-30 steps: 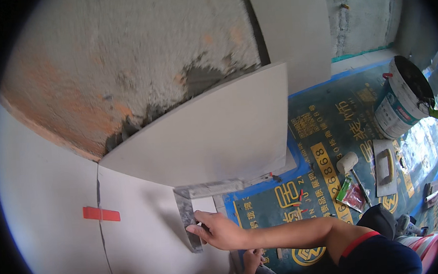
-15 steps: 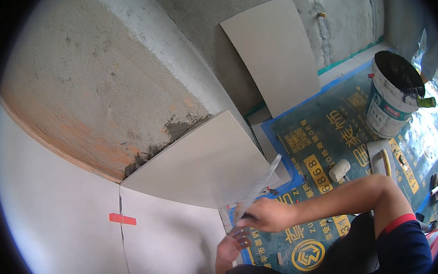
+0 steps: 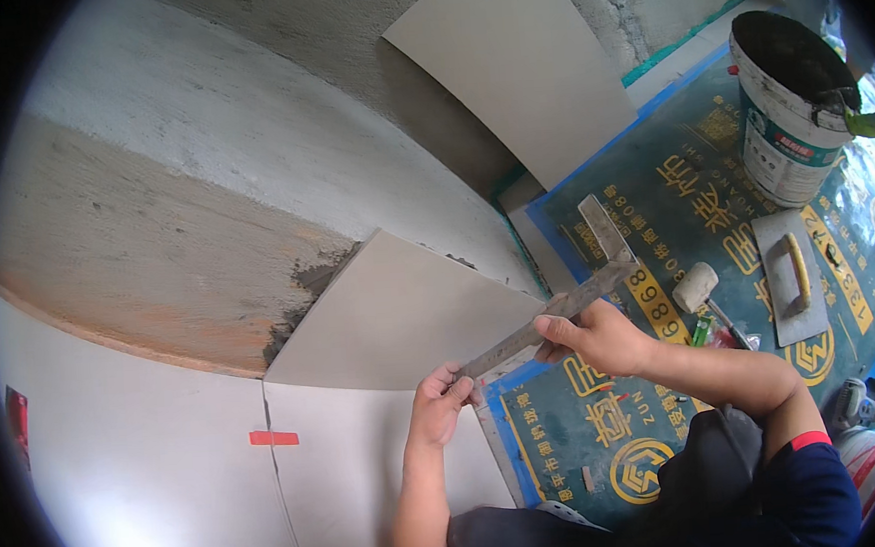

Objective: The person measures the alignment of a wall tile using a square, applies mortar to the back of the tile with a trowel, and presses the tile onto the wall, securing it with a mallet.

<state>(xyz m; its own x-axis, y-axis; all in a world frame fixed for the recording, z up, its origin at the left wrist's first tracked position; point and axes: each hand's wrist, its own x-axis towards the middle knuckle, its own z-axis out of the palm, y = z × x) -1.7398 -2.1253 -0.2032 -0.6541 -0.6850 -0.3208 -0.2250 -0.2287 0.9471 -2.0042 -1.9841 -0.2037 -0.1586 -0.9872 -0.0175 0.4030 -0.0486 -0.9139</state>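
Note:
An L-shaped metal square point(image 3: 517, 345) is held across in front of me. My left hand point(image 3: 436, 406) is closed on its near-left end, with thumb and fingers pinching the blade. Farther along, my right hand point(image 3: 602, 339) grips the same blade near the corner, its thumb on top. The short leg of the square points away at the upper right. Just beyond the blade is a beige tile point(image 3: 415, 320), with grey mortar point(image 3: 303, 292) showing along its left edge. Below it are larger pale tiles point(image 3: 377, 438), a red strip point(image 3: 273, 438) bridging their joint.
Another beige tile point(image 3: 535, 67) leans against the bare cement wall point(image 3: 281, 173). To the right, a printed green floor sheet point(image 3: 692, 173) carries a mortar bucket point(image 3: 793, 111), a white-headed mallet point(image 3: 696, 286) and a notched trowel point(image 3: 790, 277). A grey power tool point(image 3: 856, 403) lies at lower right.
The square, blurred and tilted upward before, is now lower and steadier, with its short leg in sight. My left hand has risen to its end; my right hand has moved right. The view has shifted.

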